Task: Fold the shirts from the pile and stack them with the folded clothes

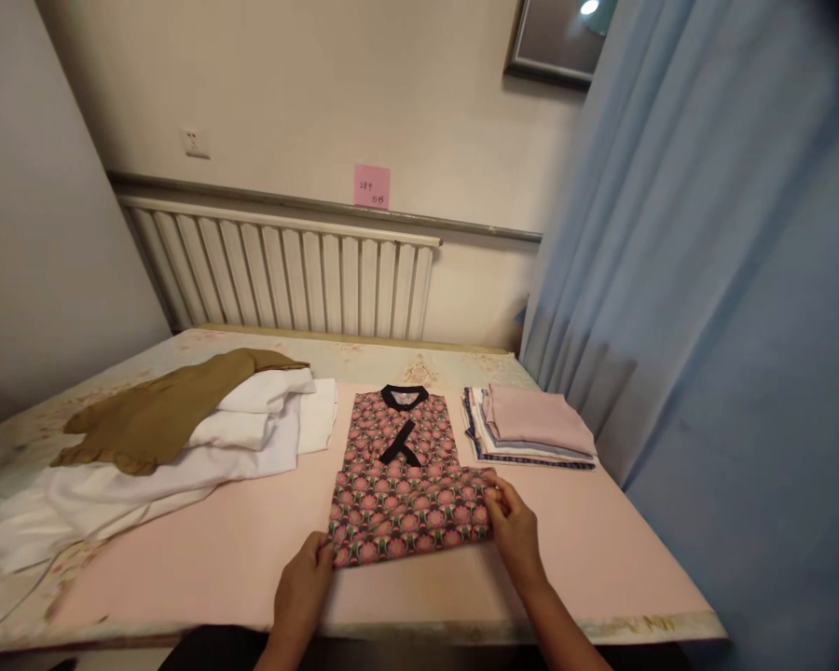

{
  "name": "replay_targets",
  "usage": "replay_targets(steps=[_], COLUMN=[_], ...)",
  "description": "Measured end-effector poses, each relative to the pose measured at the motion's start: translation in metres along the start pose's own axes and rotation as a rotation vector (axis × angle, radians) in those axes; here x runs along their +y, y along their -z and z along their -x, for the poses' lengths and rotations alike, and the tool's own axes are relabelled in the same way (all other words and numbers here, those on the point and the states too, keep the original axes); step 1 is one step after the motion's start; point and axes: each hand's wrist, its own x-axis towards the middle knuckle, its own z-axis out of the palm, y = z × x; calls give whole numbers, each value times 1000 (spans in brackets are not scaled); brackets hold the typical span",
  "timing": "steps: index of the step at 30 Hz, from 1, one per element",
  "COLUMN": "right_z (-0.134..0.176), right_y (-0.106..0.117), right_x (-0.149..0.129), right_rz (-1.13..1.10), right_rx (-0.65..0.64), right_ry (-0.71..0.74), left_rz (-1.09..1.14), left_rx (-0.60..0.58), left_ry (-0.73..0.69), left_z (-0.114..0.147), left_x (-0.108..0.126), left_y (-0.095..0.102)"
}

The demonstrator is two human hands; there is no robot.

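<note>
A patterned blouse (405, 503) with pink flowers, a black collar and black crossed cuffs or ties on its front lies on a pink mat (202, 568). Its collar points away from me, and its lower part is folded upward over the body. My left hand (306, 576) pinches the lower left corner of that folded part. At the right end of the same fold, my right hand (512, 522) grips the fabric between thumb and fingers. The lower edge between both hands looks slightly raised and slanted.
Folded garments (535, 419) are stacked right of the blouse. To the left lie a loose olive garment (160, 410) and several white garments (182, 494). Behind the table stand a radiator (286, 270) and wall; a blue curtain (671, 233) hangs along the right side.
</note>
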Motion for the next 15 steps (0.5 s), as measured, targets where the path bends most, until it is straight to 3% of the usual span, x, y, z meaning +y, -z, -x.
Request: replay_targets(steps=[5,8,11,15], right_z=[2,5,-5,-27], right_y=[12,13,12,2], right_x=[43,63,66,51], right_rz=[111,76,0,-29], right_rx=[-170,-221,-161,-119], right_ry=[-160,-304,-373,-340], left_rz=[-184,-137,-13,45], left_rx=[-48,-62,-58,-33], left_ry=[-72,-40,-11,7], left_z=[2,-8,-25,-51], left_x=[5,10,20,39], left_y=[-9,-2,7,9])
